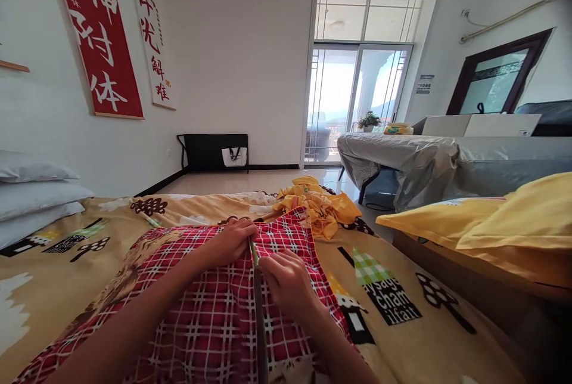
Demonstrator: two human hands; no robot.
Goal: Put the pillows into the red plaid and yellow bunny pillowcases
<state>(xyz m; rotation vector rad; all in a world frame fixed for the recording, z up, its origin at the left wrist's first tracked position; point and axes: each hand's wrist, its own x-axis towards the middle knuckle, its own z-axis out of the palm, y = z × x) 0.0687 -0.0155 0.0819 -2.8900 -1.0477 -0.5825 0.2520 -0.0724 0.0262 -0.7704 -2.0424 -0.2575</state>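
The left hand (236, 238) reaches in over a red plaid cloth (205, 297), its fingers drawn together and bent down, apparently pinching the fabric at the far end of a long dark slit (260, 324). Just nearer and to its right, the right hand (286, 276) is curled, thumb and forefinger brought together at the edge of the same slit; its other fingers are folded in. A thin green strip (254, 253) runs between the two sets of fingertips, though I cannot tell which hand, if either, grips it. The cloth lies spread beneath both forearms, a brown patterned part showing at its left, on a tan bedspread (402, 354) printed with dark trees and little houses. Just beyond its far right corner, a yellow cloth (322, 208) sits in a crumpled heap on the bedspread. Yellow pillows (513, 223) are piled at the right, and white pillows (36, 199) are stacked at the left, near the wall. Farther back, a table (402, 148) draped in shiny plastic stands before a sliding glass door (357, 92), while a white bag (233, 157) shows against a black panel (203, 151) by the far wall.
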